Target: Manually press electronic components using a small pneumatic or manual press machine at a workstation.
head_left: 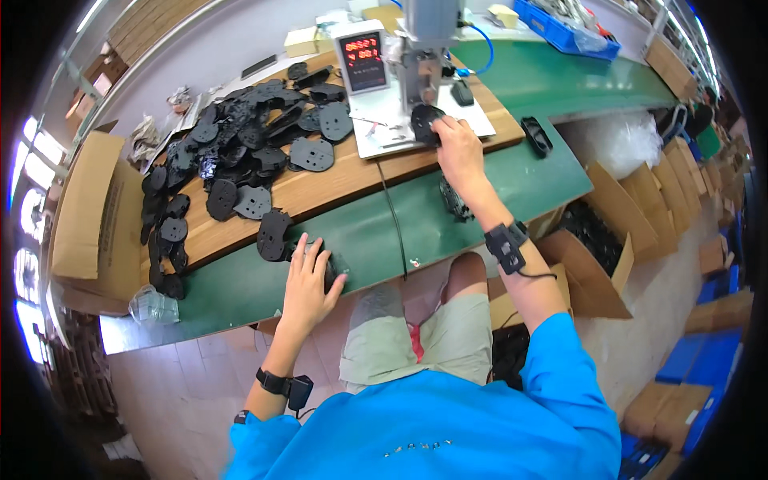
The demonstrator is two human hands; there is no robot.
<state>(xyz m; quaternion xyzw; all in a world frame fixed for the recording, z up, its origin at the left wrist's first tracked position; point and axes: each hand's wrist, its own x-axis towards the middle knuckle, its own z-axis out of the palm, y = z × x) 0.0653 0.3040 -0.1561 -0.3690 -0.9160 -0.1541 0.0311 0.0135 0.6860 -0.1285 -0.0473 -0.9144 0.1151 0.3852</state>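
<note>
My right hand [461, 154] pinches the edge of a black plastic plate [425, 126], its fingers closed. The plate sits on the white base [370, 120] of a grey bench press [424, 68], right below the press head. At the front edge of the green table, my left hand [307, 280] rests with its fingers spread. Under and beside those fingers is a dark item [330, 272], mostly hidden. Just beyond the left hand lies another black plate [274, 234] with holes in it.
A heap of black plates [256, 120] covers the left of the wooden board [346, 178]. A display box [362, 60] with red digits stands beside the press. Cardboard boxes flank the table, one on the right [588, 240] holding black parts. A cable [392, 208] crosses the table.
</note>
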